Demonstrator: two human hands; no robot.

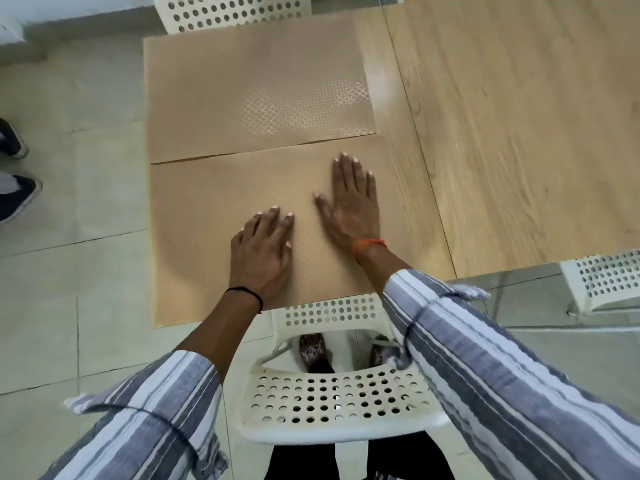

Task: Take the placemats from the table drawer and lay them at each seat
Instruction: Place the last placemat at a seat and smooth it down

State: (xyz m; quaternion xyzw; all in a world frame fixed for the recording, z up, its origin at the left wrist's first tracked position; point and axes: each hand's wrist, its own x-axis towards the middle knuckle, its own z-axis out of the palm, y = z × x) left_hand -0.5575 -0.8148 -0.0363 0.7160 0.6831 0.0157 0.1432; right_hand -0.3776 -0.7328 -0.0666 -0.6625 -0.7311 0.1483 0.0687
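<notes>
Lying flat under both hands' fingers (349, 174): placemat (207, 220)

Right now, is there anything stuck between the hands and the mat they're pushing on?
No, nothing visible. The left hand and right hand both lie flat, straight on the near placemat. The far placemat sits beside it, in front of the far chair.

Far chair (231, 12) is chopped off by the top edge, right-hand chair (604, 278) by the right. Someone's shoes (15, 168) are half out at left. The counter (519, 133) is motion-smeared along its far edge, and no drawer is visible.
</notes>
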